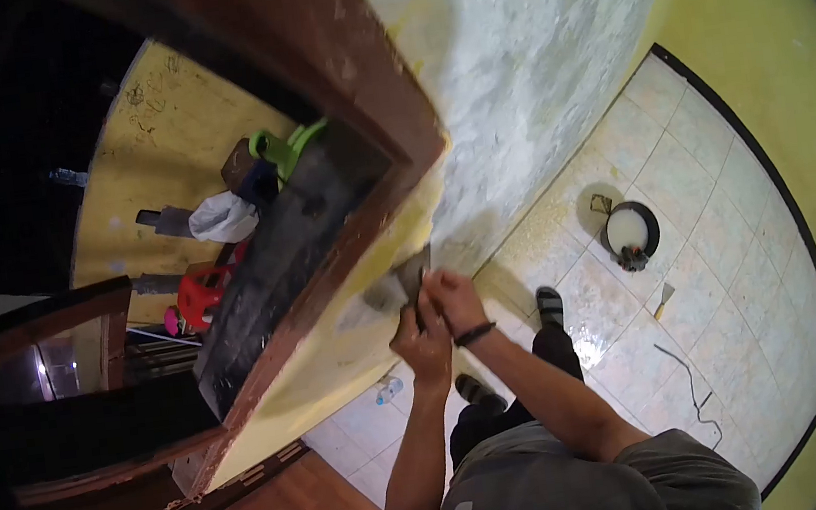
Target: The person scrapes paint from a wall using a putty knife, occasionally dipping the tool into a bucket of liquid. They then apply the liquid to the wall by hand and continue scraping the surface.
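Both my hands meet at the corner of the wall (pixel 506 52), just below the brown window frame (pixel 345 51). A flat scraper-like tool (pixel 413 273) shows at the fingertips, its blade near the wall corner. My left hand (pixel 423 342) is closed around its dark lower part. Beside it, my right hand (pixel 454 300), with a dark band at the wrist, is closed with its fingers near the same tool; what it grips, if anything, is hidden. The wall above has rough white patches, and yellow paint shows below the frame.
On the tiled floor (pixel 730 339) stand a round black-rimmed container (pixel 632 229), a putty knife (pixel 665 300) and a bent thin cord (pixel 689 384). A plastic bottle (pixel 389 389) lies by the wall base. Red (pixel 199 297) and green (pixel 287 150) items sit beyond the window ledge.
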Demonstrator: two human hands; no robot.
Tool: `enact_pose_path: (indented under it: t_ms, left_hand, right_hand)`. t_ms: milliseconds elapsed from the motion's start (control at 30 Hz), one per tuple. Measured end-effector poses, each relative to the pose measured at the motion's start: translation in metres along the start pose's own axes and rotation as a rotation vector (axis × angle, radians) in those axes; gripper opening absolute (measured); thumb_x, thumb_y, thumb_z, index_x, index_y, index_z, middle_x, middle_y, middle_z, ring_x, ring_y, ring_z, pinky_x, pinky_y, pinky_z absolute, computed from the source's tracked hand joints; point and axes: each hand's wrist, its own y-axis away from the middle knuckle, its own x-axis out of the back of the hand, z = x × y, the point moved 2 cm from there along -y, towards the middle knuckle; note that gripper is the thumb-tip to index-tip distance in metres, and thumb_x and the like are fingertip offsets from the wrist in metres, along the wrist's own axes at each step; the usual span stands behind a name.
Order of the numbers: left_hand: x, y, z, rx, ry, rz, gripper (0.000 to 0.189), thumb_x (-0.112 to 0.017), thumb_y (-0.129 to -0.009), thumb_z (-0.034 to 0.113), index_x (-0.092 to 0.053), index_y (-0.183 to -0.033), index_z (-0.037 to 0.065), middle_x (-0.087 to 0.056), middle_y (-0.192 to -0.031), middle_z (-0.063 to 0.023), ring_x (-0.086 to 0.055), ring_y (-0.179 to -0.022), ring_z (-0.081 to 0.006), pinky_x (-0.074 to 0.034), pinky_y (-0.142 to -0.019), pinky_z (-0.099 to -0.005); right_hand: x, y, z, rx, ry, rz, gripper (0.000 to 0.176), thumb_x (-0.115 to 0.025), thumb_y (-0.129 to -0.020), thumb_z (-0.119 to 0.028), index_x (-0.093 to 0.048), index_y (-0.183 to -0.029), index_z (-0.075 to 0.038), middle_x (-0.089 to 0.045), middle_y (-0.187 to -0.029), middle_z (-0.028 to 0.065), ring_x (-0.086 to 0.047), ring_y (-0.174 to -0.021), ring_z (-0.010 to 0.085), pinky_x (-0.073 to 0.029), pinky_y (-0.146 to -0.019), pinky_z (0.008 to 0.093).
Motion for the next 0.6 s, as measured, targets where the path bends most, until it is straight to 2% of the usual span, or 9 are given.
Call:
enact_pose_path:
  t_ms: [200, 267, 333, 400, 467, 500, 533, 567, 600]
  left_hand:
    - [0.005, -0.019, 0.021, 0.004, -0.088, -0.107, 0.026, -0.060, -0.087, 0.013, -0.053, -0.065, 0.000, -0.053, -0.055, -0.0177, -0.053, -0.046, -0.0320, -0.041, -0.044, -0.0339]
    - [-0.001, -0.021, 0.024, -0.032, -0.116, -0.093, 0.029, -0.058, -0.089, 0.014, -0.055, -0.067, -0.004, -0.058, -0.057, -0.0125, -0.053, -0.049, -0.0137, -0.042, -0.047, -0.0275]
    - [-0.002, 0.003, -0.005, 0.013, -0.089, -0.092, 0.031, -0.058, -0.089, 0.017, -0.054, -0.066, -0.003, -0.054, -0.054, -0.0123, -0.049, -0.047, -0.0138, -0.040, -0.046, -0.0287]
    - [-0.001, 0.027, -0.040, 0.087, -0.164, -0.260, 0.033, -0.058, -0.090, 0.019, -0.052, -0.065, -0.002, -0.050, -0.051, -0.0109, -0.044, -0.045, -0.0136, -0.038, -0.045, -0.0300]
    - [0.011, 0.034, -0.057, 0.087, -0.151, -0.320, 0.035, -0.057, -0.090, 0.020, -0.050, -0.063, -0.001, -0.048, -0.050, -0.0106, -0.043, -0.045, -0.0127, -0.037, -0.045, -0.0308]
    - [0.021, 0.035, -0.062, 0.084, -0.143, -0.351, 0.035, -0.057, -0.090, 0.020, -0.050, -0.063, 0.000, -0.048, -0.050, -0.0105, -0.044, -0.045, -0.0124, -0.036, -0.045, -0.0302]
    - [0.032, 0.038, -0.065, 0.094, -0.133, -0.377, 0.035, -0.057, -0.090, 0.020, -0.050, -0.063, 0.000, -0.048, -0.050, -0.0104, -0.044, -0.045, -0.0121, -0.036, -0.045, -0.0296]
    - [0.043, 0.037, -0.065, 0.023, -0.137, -0.379, 0.034, -0.058, -0.090, 0.021, -0.051, -0.063, 0.001, -0.049, -0.049, -0.0077, -0.044, -0.045, -0.0115, -0.036, -0.045, -0.0286]
    - [0.054, 0.040, -0.064, 0.025, -0.127, -0.373, 0.034, -0.058, -0.090, 0.021, -0.051, -0.063, 0.001, -0.049, -0.049, -0.0077, -0.044, -0.045, -0.0115, -0.036, -0.045, -0.0286]
  right_hand:
    - [-0.013, 0.003, -0.024, -0.035, -0.164, -0.012, 0.030, -0.062, -0.088, -0.029, -0.056, -0.071, -0.006, -0.054, -0.064, -0.0027, -0.046, -0.055, 0.0057, -0.037, -0.050, 0.0222]
    - [-0.013, 0.004, -0.031, -0.086, -0.180, 0.059, 0.031, -0.062, -0.088, -0.029, -0.055, -0.069, -0.007, -0.053, -0.064, -0.0029, -0.045, -0.054, 0.0059, -0.037, -0.050, 0.0220]
    - [0.006, 0.000, 0.010, -0.087, -0.219, 0.049, 0.033, -0.062, -0.088, -0.031, -0.057, -0.069, -0.006, -0.055, -0.064, -0.0022, -0.046, -0.056, 0.0051, -0.037, -0.049, 0.0211]
    - [0.035, -0.001, 0.047, -0.226, 0.108, 0.081, 0.035, -0.065, -0.085, -0.035, -0.062, -0.071, -0.003, -0.061, -0.065, 0.0041, -0.054, -0.056, 0.0113, -0.042, -0.051, 0.0268]
    - [0.108, -0.023, 0.107, -0.012, 0.749, -0.005, 0.027, -0.065, -0.085, -0.028, -0.061, -0.082, -0.001, -0.063, -0.072, 0.0067, -0.061, -0.065, 0.0155, -0.047, -0.059, 0.0272]
    - [0.115, -0.008, 0.050, 0.043, 1.134, -0.030, 0.033, -0.069, -0.079, -0.035, -0.066, -0.082, -0.002, -0.066, -0.077, 0.0143, -0.064, -0.073, 0.0274, -0.049, -0.066, 0.0393]
    - [0.149, -0.005, 0.031, 0.150, 1.075, -0.137, 0.030, -0.065, -0.082, -0.031, -0.065, -0.088, -0.002, -0.067, -0.082, 0.0128, -0.064, -0.079, 0.0250, -0.050, -0.069, 0.0368]
    - [0.179, 0.002, 0.003, 0.070, 1.083, -0.151, 0.026, -0.062, -0.083, -0.026, -0.064, -0.094, -0.003, -0.067, -0.088, 0.0117, -0.064, -0.082, 0.0230, -0.050, -0.072, 0.0350]
    - [0.246, -0.008, -0.004, 0.247, 1.128, -0.183, 0.021, -0.059, -0.083, -0.018, -0.063, -0.095, -0.003, -0.066, -0.092, 0.0105, -0.063, -0.083, 0.0209, -0.051, -0.073, 0.0338]
